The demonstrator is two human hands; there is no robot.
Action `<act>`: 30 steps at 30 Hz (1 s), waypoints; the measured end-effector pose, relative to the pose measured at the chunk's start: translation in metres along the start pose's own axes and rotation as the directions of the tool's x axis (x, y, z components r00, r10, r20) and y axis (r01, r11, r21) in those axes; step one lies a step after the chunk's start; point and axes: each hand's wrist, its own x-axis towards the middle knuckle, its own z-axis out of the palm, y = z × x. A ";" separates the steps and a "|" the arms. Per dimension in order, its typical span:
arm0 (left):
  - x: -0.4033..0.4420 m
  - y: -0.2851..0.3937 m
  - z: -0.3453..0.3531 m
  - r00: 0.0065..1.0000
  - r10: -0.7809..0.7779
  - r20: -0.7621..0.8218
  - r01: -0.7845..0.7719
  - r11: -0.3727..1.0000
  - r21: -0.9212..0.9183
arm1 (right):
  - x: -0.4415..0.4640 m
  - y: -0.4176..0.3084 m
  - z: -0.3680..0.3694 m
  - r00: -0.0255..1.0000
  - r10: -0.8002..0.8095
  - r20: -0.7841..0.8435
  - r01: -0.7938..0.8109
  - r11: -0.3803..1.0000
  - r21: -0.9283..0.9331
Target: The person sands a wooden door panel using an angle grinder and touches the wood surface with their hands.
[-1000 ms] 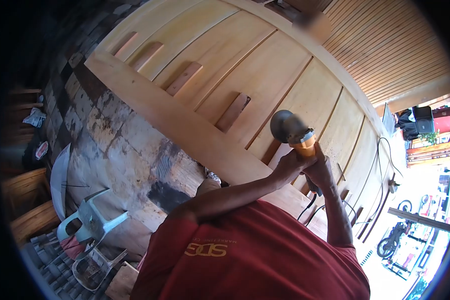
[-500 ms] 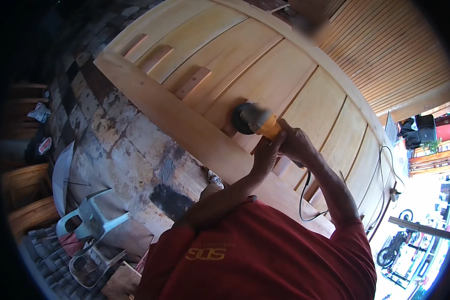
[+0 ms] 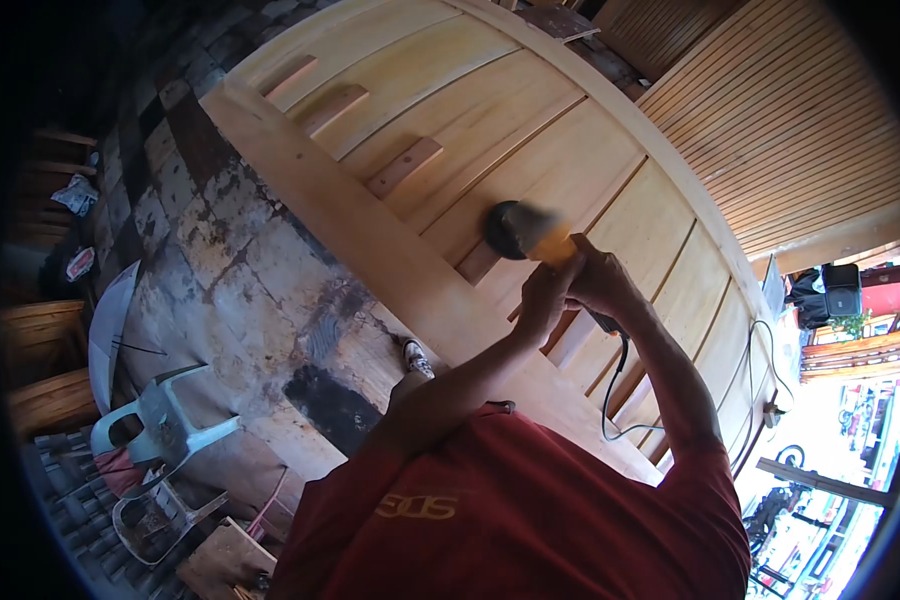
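One orange power tool with a single dark round disc is over the big wooden panel; whether the disc touches the wood, I cannot tell. Left hand and right hand, side by side, are both wrapped around its body. One wooden block stands in the way just beside the disc; three more blocks sit in a row toward the panel's far-left end. One black cord loops beside the right forearm. Two plastic chairs and one shoe are on the floor.
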 end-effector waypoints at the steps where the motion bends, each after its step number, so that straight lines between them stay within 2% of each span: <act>1: -0.004 -0.001 0.000 1.000 0.016 -0.022 -0.016 1.000 -0.014 | -0.002 -0.001 0.002 0.999 -0.031 -0.011 0.030 0.999 -0.041; 4: 0.006 0.000 0.002 1.000 0.020 -0.011 -0.019 0.999 0.031 | 0.004 0.001 -0.001 1.000 0.005 -0.006 -0.005 1.000 -0.008; 7: 0.019 0.013 0.001 0.995 -0.043 0.094 0.040 0.998 0.038 | 0.015 0.005 -0.007 0.997 0.079 -0.016 -0.078 0.995 0.068; 10: 0.008 0.010 0.000 0.995 -0.069 0.073 0.065 0.996 0.053 | 0.001 0.002 -0.004 0.999 0.036 -0.025 -0.034 0.995 0.096; 13: -0.027 -0.007 -0.008 0.999 -0.031 0.022 0.032 0.999 -0.015 | -0.024 -0.004 0.007 0.999 -0.041 0.022 0.040 0.999 0.026; 16: -0.054 -0.011 -0.004 0.996 0.088 0.017 -0.088 0.996 0.024 | -0.045 -0.004 0.016 0.998 -0.068 0.018 0.067 0.997 0.036; 17: -0.054 -0.015 -0.007 0.999 0.009 0.034 -0.012 0.996 0.092 | -0.049 0.010 0.021 0.999 -0.038 0.012 0.037 0.998 0.042; 20: -0.048 -0.039 0.008 0.972 -0.076 0.222 0.088 0.995 -0.042 | -0.078 0.033 0.014 0.991 0.045 -0.127 -0.042 0.999 0.022; 25: -0.067 -0.071 0.058 0.894 -0.277 0.351 0.229 0.958 0.173 | -0.144 0.077 0.001 0.954 0.230 -0.194 -0.220 0.973 0.072; 28: -0.081 -0.090 0.073 0.817 -0.473 0.329 0.421 0.880 0.221 | -0.171 0.087 0.002 0.936 0.305 -0.176 -0.294 0.952 0.082; 30: -0.086 -0.097 0.076 0.812 -0.515 0.275 0.437 0.848 0.299 | -0.181 0.089 0.003 0.928 0.342 -0.145 -0.336 0.940 0.066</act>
